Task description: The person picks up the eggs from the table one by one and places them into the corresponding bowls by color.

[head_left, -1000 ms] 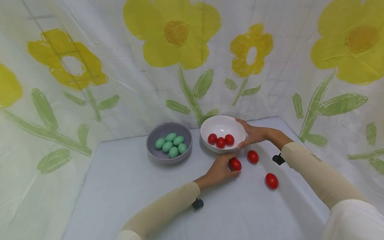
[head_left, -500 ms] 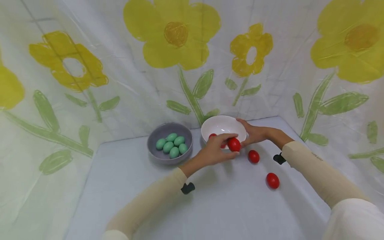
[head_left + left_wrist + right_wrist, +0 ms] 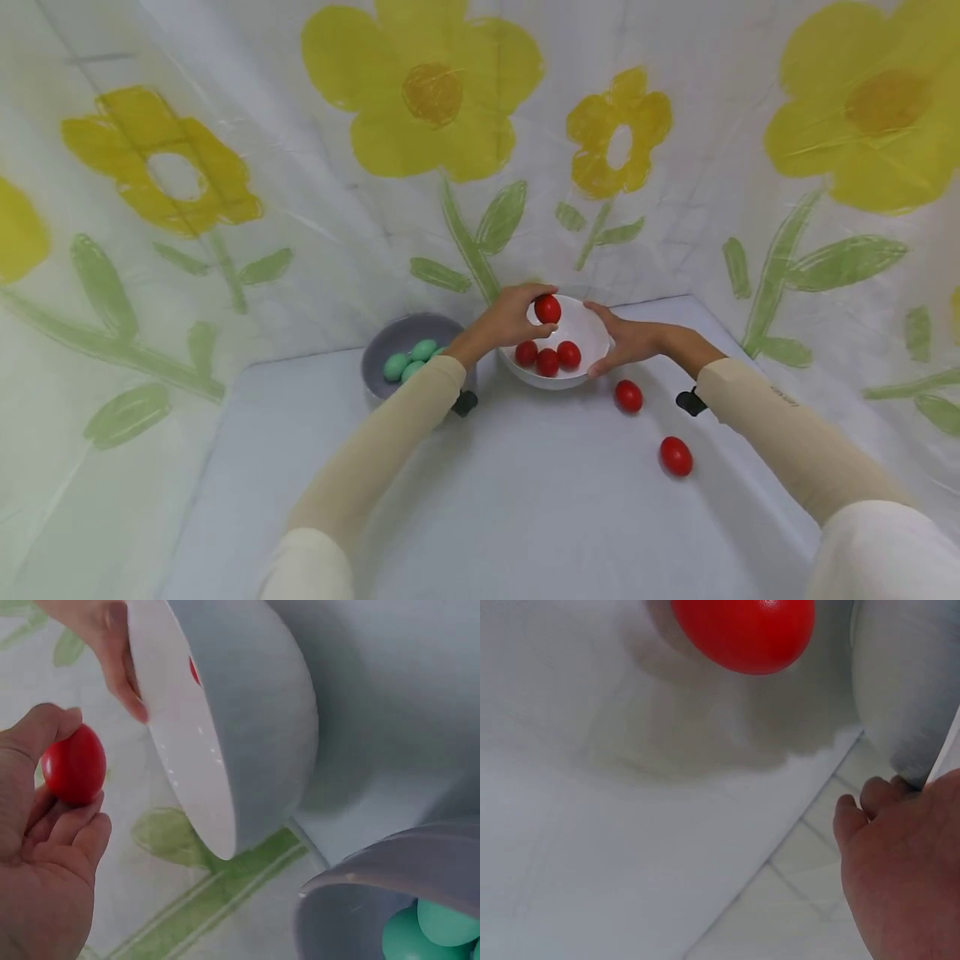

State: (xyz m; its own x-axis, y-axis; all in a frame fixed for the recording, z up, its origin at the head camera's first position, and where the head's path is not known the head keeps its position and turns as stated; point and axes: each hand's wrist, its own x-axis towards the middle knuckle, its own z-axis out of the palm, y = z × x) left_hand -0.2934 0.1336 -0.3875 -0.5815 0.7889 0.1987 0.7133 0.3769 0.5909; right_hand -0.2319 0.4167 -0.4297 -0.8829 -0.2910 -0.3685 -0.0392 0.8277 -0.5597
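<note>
Over the white bowl (image 3: 596, 333), my left hand (image 3: 513, 315) pinches a red egg (image 3: 547, 309) between thumb and fingers. The left wrist view shows that egg (image 3: 75, 765) above the bowl's rim. Several red eggs (image 3: 547, 362) lie inside the bowl, near its front wall. At the bowl's right side, my right hand (image 3: 632, 340) holds the wall, with thumb and fingers spread along it. In the right wrist view the right hand's fingers (image 3: 877, 799) bend against the bowl's outside (image 3: 900, 682).
Left of the white bowl stands a grey bowl (image 3: 386, 343) with several green eggs (image 3: 395, 367), partly hidden by my left arm. Two red eggs lie on the white tabletop (image 3: 525, 500): a nearer egg (image 3: 676, 457) and a farther egg (image 3: 628, 396). A flowered curtain (image 3: 337, 233) hangs behind.
My left hand has lifted a red egg off the table and carried it up, away from me and leftward to above the white bowl. The right hand has stayed at the bowl.
</note>
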